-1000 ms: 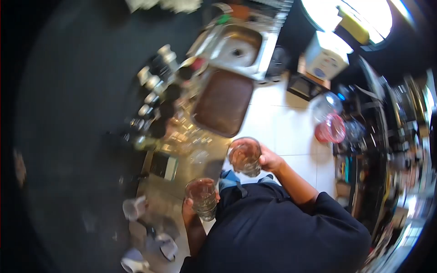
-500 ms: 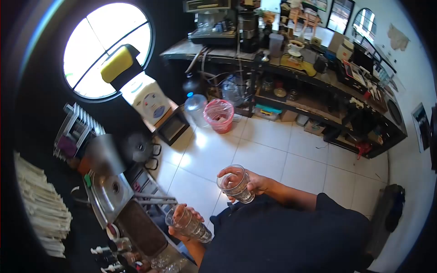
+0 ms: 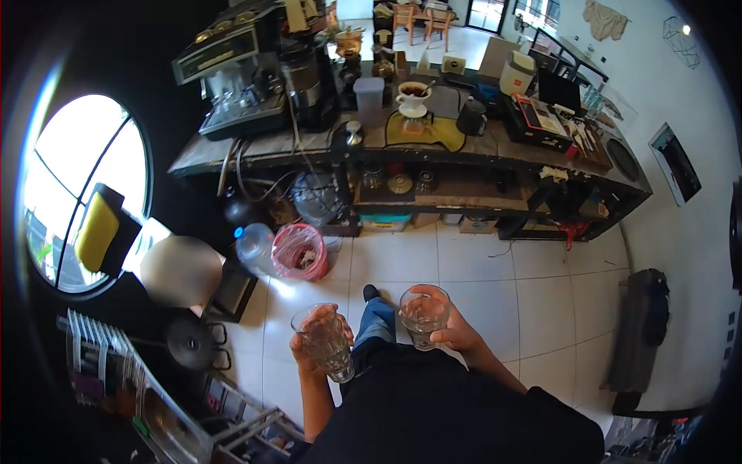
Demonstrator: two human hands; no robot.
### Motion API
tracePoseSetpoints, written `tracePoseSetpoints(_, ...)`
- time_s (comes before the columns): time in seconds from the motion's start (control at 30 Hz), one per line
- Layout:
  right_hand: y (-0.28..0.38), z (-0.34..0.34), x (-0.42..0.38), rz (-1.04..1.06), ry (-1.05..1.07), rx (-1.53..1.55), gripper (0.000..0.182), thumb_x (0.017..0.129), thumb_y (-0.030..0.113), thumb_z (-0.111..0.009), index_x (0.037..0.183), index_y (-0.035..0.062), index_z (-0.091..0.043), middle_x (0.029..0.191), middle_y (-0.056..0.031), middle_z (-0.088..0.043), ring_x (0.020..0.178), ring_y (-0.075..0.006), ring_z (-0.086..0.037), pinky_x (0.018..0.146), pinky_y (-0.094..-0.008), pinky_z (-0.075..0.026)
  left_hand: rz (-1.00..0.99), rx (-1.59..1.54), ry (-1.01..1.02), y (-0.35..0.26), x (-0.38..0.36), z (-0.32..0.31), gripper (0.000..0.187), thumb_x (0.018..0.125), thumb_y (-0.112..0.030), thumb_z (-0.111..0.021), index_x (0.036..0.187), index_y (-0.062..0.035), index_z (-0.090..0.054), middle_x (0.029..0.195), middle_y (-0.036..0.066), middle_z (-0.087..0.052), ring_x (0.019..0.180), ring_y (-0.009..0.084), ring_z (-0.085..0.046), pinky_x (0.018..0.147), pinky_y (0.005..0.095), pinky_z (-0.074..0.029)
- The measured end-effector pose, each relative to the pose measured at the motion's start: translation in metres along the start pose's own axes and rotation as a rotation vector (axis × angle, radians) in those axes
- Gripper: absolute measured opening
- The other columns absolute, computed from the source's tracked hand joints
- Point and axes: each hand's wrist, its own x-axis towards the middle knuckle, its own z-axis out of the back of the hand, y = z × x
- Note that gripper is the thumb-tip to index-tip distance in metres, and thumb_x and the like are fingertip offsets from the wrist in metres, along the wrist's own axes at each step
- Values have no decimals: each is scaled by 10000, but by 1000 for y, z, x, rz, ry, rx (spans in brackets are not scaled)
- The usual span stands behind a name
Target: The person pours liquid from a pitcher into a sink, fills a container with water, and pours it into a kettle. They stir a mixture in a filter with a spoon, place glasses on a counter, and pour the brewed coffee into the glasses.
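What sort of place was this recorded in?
Probably a café or coffee bar, on the working side of its counter. An espresso machine stands toward the counter's left end in the picture, a white coffee dripper sits farther along, and wooden chairs show beyond.

Round window (image 3: 81, 162) blown out white, glare on floor tiles (image 3: 479, 259), black vignetted corners, fisheye-curved edges, blurred patch (image 3: 182, 271)

Smooth, clear glass: left tumbler (image 3: 331, 352), 7 o'clock; right tumbler (image 3: 421, 329), 5 o'clock. Glossy tile: floor (image 3: 541, 317), 4 o'clock. Crinkled plastic film: bin liner (image 3: 290, 241), 9 o'clock. Worn wood: worktop (image 3: 495, 147), 2 o'clock.
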Motion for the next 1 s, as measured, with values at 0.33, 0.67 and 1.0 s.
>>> tracePoseSetpoints(0.33, 86, 114, 134, 282, -506, -279, 959, 658, 201, -919, 1430, 31, -377, 1106, -91, -611, 1119, -218, -571, 994, -354, -439, 176, -94, 209, 2, 267, 28, 951, 762, -656, -696, 1354, 53, -467, 1096, 196, -596, 918, 321, -660, 746, 400, -585)
tracePoseSetpoints(0.67, 174, 241, 228, 429, -777, -350, 862, 685, 136, -889, 1419, 23, -451, 1205, -79, -609, 1080, -179, -604, 949, -332, -484, 158, 34, 222, 4, 405, 13, 905, 793, -639, -667, 1300, 90, -495, 1030, 212, -605, 864, 323, -658, 690, 390, -578)
tracePoseSetpoints(1.0, 336, 404, 381, 488, -620, -598, 930, 725, 81, -865, 1503, 62, -356, 1166, -75, -619, 1021, -163, -611, 930, -318, -497, -121, -11, -28, 56, 493, 0, 1107, 689, -756, -705, 1362, 73, -412, 985, 210, -587, 817, 314, -644, 672, 400, -572)
